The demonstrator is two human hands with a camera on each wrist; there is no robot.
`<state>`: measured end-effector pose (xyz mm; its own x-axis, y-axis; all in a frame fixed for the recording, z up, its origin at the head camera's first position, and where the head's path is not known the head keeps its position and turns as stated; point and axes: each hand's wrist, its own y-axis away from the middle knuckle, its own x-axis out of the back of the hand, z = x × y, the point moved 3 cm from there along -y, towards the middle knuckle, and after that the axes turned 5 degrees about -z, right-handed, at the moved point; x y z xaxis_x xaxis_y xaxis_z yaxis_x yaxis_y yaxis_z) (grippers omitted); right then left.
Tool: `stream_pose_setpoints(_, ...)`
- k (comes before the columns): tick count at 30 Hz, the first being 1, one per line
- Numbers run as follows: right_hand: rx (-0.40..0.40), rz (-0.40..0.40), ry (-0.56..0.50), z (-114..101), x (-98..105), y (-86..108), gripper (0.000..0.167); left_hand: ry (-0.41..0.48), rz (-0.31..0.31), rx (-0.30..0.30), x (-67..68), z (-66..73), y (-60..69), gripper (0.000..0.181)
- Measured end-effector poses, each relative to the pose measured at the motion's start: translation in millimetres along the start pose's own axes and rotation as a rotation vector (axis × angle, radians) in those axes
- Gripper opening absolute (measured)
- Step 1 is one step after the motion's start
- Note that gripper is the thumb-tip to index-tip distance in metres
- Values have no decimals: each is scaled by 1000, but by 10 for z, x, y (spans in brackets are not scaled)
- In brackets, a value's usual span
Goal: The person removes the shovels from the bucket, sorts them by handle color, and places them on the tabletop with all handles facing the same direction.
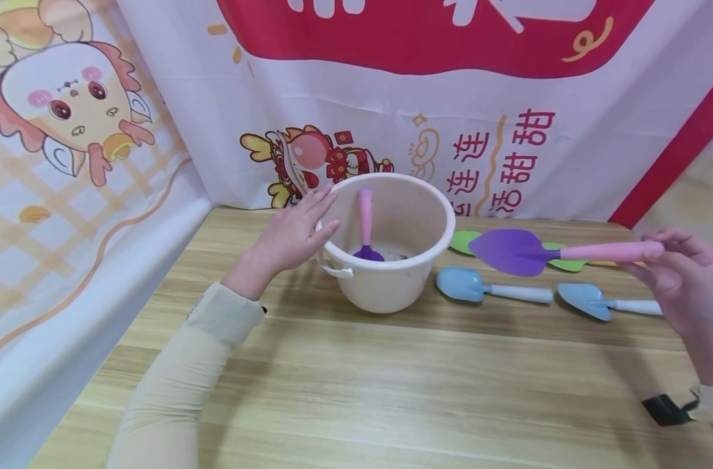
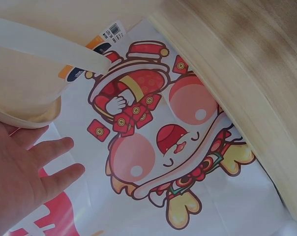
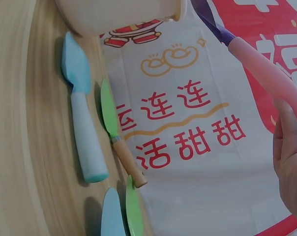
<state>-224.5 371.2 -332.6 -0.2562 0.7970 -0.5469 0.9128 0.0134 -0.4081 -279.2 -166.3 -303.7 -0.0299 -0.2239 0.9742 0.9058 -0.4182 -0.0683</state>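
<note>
A cream bucket stands upright on the table. Inside it leans a trowel with a pink handle and purple blade. My left hand rests with straight fingers on the bucket's left rim; in the left wrist view the fingers are spread beside it. At the right, my right hand grips the pink handle of a second purple trowel, held above the table with its blade toward the bucket. The right wrist view shows that pink handle in the fingers.
Two blue trowels with white handles lie in a row right of the bucket. Behind them lie two green trowels, one with a visible wooden handle. A printed cloth hangs along the table's back edge.
</note>
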Motion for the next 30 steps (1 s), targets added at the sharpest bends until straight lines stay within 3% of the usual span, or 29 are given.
stream_pose_setpoints(5,-26,-102,-77,54,25,20,27,-1,2,-2,9,-5,0,68)
stream_pose_setpoints(13,-92,-245,5,194,34,96,37,4,-1,-2,-3,-14,2,70)
stream_pose_setpoints(20,-180,-261,185,266,74,164,34,10,5,-4,-25,-20,-3,67)
stream_pose_setpoints(30,-267,-301,123,412,101,251,40,13,-6,4,-8,-9,4,71)
